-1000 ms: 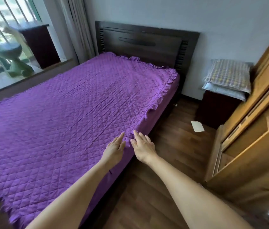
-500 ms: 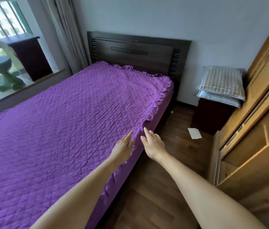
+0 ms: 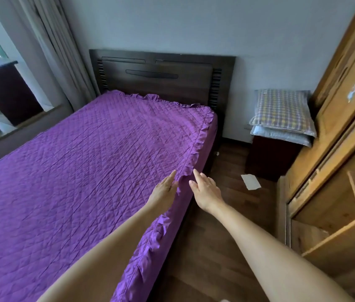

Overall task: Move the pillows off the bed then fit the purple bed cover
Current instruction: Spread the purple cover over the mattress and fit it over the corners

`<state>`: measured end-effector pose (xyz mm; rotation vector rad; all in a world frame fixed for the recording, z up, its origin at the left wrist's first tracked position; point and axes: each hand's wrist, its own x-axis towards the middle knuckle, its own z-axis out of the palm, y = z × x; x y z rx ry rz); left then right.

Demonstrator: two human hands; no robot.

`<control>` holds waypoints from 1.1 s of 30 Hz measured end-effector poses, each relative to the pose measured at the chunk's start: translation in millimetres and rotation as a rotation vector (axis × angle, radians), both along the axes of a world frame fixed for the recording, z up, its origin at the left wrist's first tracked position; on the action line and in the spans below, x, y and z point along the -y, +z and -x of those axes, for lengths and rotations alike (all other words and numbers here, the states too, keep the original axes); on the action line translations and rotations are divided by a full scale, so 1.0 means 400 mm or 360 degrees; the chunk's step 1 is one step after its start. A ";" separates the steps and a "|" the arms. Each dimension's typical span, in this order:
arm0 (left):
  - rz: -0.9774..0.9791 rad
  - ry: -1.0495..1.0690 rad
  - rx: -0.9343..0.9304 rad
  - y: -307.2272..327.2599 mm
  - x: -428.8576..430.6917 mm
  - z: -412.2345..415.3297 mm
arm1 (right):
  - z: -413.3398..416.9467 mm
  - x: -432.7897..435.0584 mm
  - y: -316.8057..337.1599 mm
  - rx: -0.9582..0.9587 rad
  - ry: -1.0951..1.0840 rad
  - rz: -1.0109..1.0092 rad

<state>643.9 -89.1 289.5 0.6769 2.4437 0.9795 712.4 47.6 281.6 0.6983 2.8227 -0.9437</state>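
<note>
Stretching from the near left corner of the view up to the dark wooden headboard (image 3: 163, 73), the purple bed cover (image 3: 80, 171) lies spread over the whole bed, its long axis running diagonally away toward the far wall. Its surface is quilted in a fine diamond stitch, with shallow creases crossing the middle, and a gathered ruffle (image 3: 196, 147) trims the right edge and the head end, drooping over the side of the mattress.

Both hands are flat and hold nothing, fingers straight and together. The left hand (image 3: 163, 190) rests palm down on the cover just inside the ruffled edge; the right hand (image 3: 206, 190) hovers just past that edge, over the wooden floor (image 3: 222, 214), its fingertips close to the ruffle. Whether it touches the fabric I cannot tell.

Two pillows (image 3: 283, 114) sit stacked on a dark bedside cabinet (image 3: 270, 158) at the right, a checked one on top of a pale blue one, off the bed. A white slip of paper (image 3: 251, 182) lies on the floor near the cabinet. A light wooden wardrobe (image 3: 335, 149) fills the right side; grey curtains (image 3: 48, 51) hang at the left.

Compared with half a second ago, both hands sit slightly farther up the bed's edge toward the headboard, with the same flat, empty pose.
</note>
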 end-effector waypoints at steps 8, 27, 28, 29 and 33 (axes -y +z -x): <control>0.0041 -0.0028 -0.0028 -0.008 -0.349 0.202 | 0.184 -0.350 -0.032 -0.0044 -0.0070 -0.0035; 0.0114 -0.0067 -0.0003 -0.038 -0.978 0.665 | 0.639 -0.970 -0.109 -0.0085 -0.0091 -0.0003; 0.0119 -0.0061 -0.0001 -0.041 -1.000 0.696 | 0.667 -0.991 -0.110 -0.0088 -0.0095 0.0002; 0.0122 -0.0061 0.0012 -0.048 -1.032 0.736 | 0.704 -1.021 -0.117 -0.0083 -0.0102 0.0015; 0.0145 -0.0092 0.0056 -0.063 -1.147 0.877 | 0.850 -1.129 -0.135 -0.0044 -0.0119 0.0036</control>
